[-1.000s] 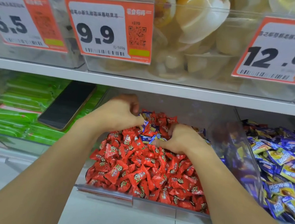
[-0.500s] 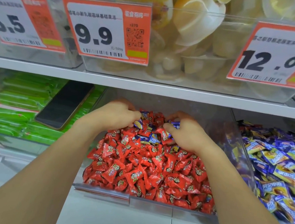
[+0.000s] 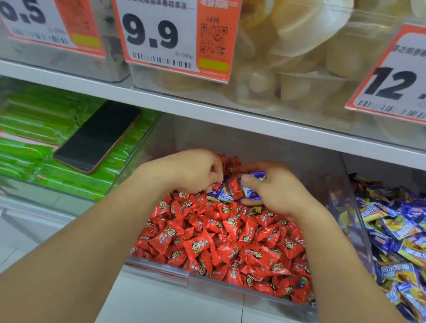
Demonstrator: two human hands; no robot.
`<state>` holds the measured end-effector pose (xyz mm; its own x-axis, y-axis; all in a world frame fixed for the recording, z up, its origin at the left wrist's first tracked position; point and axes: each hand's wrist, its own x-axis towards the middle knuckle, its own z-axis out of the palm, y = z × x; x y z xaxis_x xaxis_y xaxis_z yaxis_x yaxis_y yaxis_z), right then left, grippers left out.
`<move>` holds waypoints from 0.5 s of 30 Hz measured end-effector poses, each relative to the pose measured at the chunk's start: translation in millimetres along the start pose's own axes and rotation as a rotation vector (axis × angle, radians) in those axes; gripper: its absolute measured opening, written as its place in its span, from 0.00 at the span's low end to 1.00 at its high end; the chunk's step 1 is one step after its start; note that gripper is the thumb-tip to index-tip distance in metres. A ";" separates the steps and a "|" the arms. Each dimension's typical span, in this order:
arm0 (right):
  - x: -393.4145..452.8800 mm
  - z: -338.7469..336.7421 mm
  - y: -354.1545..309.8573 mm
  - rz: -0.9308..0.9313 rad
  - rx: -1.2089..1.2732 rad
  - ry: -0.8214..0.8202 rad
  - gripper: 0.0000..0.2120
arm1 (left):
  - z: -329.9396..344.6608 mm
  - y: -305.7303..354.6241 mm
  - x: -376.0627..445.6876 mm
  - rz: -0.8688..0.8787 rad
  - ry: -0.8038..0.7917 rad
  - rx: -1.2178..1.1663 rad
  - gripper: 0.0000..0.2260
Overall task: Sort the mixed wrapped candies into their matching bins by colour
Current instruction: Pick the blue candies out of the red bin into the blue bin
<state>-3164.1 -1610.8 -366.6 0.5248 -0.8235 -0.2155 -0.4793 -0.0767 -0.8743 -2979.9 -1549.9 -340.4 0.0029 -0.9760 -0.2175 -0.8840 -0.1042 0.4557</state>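
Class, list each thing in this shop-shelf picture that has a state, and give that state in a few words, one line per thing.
left hand: fingers curled down into the candy pile; any grip is hidden
right hand: pinching blue candies
red candy bin: open, nearly full, a few blue ones at the back
blue candy bin: open, heaped
phone: screen dark, lying on the green packets

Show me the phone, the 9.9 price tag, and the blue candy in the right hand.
phone (image 3: 98,138), head view, middle of its dark screen.
9.9 price tag (image 3: 151,33), head view, on the printed digits.
blue candy (image 3: 249,189), head view, wrapper beside the right hand's (image 3: 279,190) thumb.
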 end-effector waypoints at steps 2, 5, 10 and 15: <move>-1.5 -2.5 -2.3 -0.018 -0.078 0.058 0.06 | 5.6 -2.1 3.9 -0.007 -0.020 0.073 0.06; 2.2 -8.8 -5.8 -0.110 -0.255 0.236 0.14 | 10.3 -8.2 7.5 -0.015 -0.067 0.177 0.11; 2.7 5.6 -8.0 -0.121 -0.399 0.008 0.04 | 6.3 -10.5 7.4 -0.031 -0.088 0.159 0.11; 10.2 14.7 -5.0 -0.118 -0.652 -0.111 0.10 | -11.8 -8.9 0.0 -0.062 -0.002 0.136 0.09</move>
<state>-3146.0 -1610.5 -370.8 0.6523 -0.7286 -0.2090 -0.7228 -0.5150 -0.4608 -2966.5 -1551.2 -334.3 0.0586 -0.9682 -0.2431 -0.9373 -0.1372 0.3204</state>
